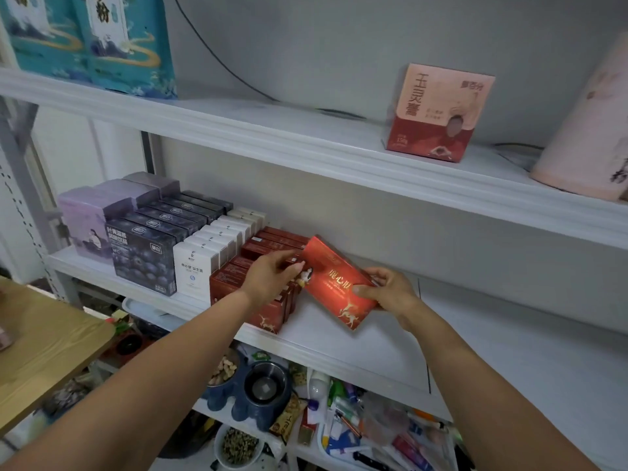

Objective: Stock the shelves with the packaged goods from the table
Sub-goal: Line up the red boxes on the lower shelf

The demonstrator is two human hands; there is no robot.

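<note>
A red box with gold deer (pixel 334 285) is tilted above the middle shelf (pixel 339 348), just right of a row of matching red boxes (pixel 238 283). My right hand (pixel 387 288) grips its right edge, thumb on the front. My left hand (pixel 272 275) rests on top of the red row, its fingertips touching the held box's left edge. Rows of white boxes (pixel 195 266), dark blue boxes (pixel 146 263) and lilac boxes (pixel 85 222) stand further left on the same shelf. The wooden table (pixel 44 351) pokes in at the lower left.
The upper shelf (pixel 272 137) carries a red-and-pink box (pixel 438 113), teal bags (pixel 91 39) and a pink cylinder (pixel 588 130). The lowest shelf holds pet bowls (pixel 258 389) and cluttered small items (pixel 373 433). To the right of the held box, the middle shelf's white surface shows bare.
</note>
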